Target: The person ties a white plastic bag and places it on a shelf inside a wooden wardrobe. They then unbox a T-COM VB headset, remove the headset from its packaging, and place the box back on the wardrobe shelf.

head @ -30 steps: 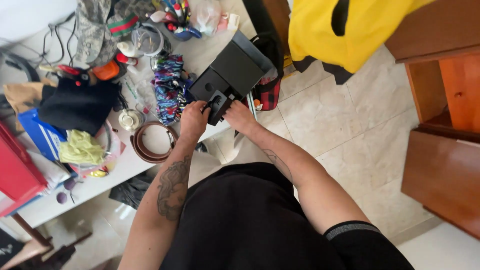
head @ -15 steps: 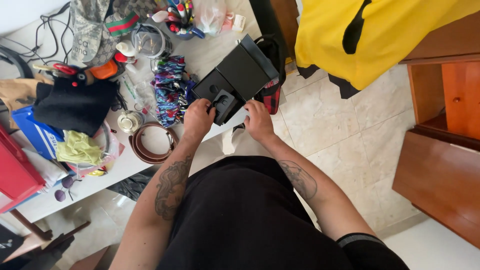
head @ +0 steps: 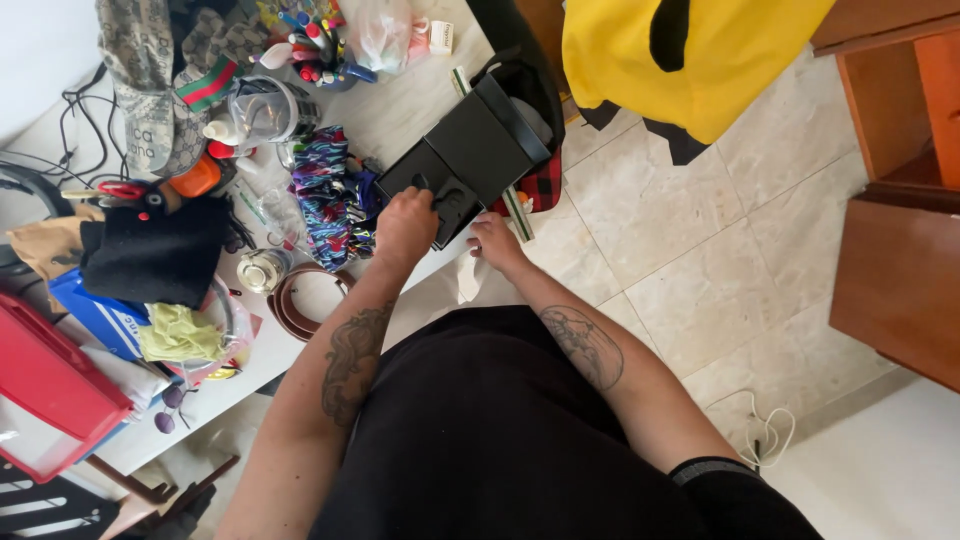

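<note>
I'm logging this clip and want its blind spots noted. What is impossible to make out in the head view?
- Inside of the open black rectangular box: its raised lid faces the camera.
- Small black insert piece: partly covered by the left hand.
- Right hand: its fingertips are tucked under the box edge.
- Red plastic tray: cut off by the left edge.

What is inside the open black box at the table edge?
The black box shows a dark insert with a round hole and a moulded piece under the left hand. Anything beneath the insert is covered.
</note>
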